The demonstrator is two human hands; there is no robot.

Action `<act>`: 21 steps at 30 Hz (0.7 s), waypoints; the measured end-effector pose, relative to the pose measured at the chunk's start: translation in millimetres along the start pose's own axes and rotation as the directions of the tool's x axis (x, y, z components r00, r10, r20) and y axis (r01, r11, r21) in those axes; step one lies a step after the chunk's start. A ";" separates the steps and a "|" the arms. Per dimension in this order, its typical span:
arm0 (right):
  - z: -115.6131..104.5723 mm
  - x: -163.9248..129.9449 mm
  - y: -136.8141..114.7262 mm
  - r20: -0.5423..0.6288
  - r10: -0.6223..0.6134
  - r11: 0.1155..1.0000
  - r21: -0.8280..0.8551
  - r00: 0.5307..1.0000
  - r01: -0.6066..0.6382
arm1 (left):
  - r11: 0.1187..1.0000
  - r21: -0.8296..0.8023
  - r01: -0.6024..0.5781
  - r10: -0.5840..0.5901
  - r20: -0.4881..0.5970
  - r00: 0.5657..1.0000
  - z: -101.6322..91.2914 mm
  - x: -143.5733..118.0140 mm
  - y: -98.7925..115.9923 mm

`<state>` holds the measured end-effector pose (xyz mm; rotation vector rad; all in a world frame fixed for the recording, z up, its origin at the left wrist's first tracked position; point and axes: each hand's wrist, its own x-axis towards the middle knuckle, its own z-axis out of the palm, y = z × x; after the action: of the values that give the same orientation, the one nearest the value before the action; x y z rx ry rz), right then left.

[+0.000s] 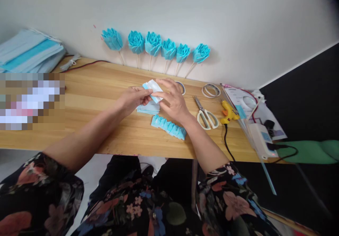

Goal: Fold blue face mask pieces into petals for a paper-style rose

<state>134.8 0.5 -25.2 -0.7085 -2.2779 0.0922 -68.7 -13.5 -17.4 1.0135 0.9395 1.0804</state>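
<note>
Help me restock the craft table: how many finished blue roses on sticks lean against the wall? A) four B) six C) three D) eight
B: six blue roses stand in a row against the wall, behind both hands folding a blue-and-white piece.

Roses (153, 43) turquoise; pleated strip (168, 126) light blue; glue gun (228, 112) yellow; sleeves (39, 190) black floral.

Bright, even light, soft shadows; wide-angle warp at edges, top-right corner dark, pixelated patch left.
</note>
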 end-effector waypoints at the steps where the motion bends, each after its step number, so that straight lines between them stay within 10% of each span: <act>1: 0.9 -0.2 0.4 0.002 0.003 1.000 0.006 1.000 -0.003 | 0.999 0.040 -0.005 0.006 -0.008 1.000 0.6 -0.6 0.1; 10: 4.3 -1.4 -2.6 -0.086 0.233 0.951 0.228 0.969 -0.208 | 0.905 0.399 -0.144 0.191 -0.080 0.978 2.5 -3.6 0.0; 21: 13.0 -3.0 -2.5 0.085 0.575 0.603 0.629 0.814 -0.491 | 0.845 0.511 -0.156 0.203 -0.037 0.978 1.4 -2.9 -2.9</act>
<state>126.7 -1.4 -35.8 -0.9609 -1.6568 1.0271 -67.3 -17.0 -19.5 1.5222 1.2605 1.0609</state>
